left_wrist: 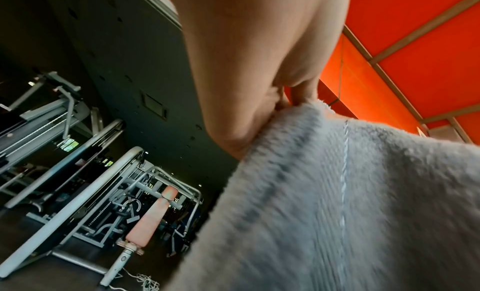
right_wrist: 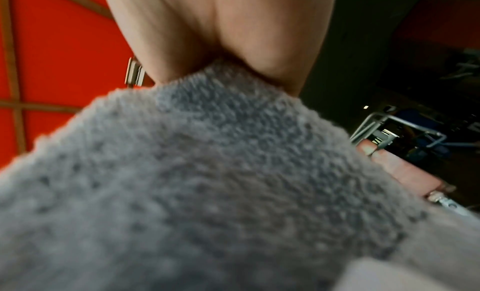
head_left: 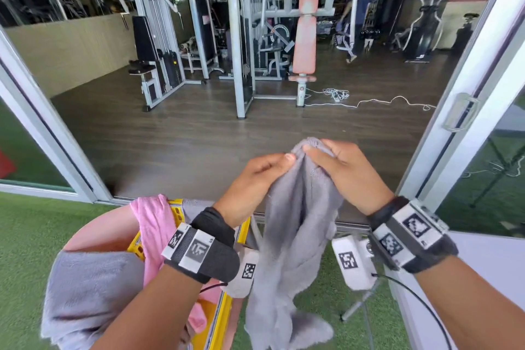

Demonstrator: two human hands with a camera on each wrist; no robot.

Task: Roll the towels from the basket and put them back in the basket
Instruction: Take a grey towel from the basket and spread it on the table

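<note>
Grey towel (right_wrist: 207, 182) pinched by both hands, left hand (head_left: 250, 182), right hand (head_left: 346, 173), yellow basket (head_left: 221, 318) only in head view

A: The towel (head_left: 295, 224) held up is plain grey, fluffy; beside it the basket (head_left: 181, 209) is yellow.
B: A pink towel (head_left: 154, 224) drapes over that basket; left of it another grey towel (head_left: 91, 293); wrist bands black with white checker-coded tags.

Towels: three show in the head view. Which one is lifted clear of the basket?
The grey towel pinched at its top edge by the left hand and right hand; the pink towel and the other grey one drape over the yellow basket.
</note>
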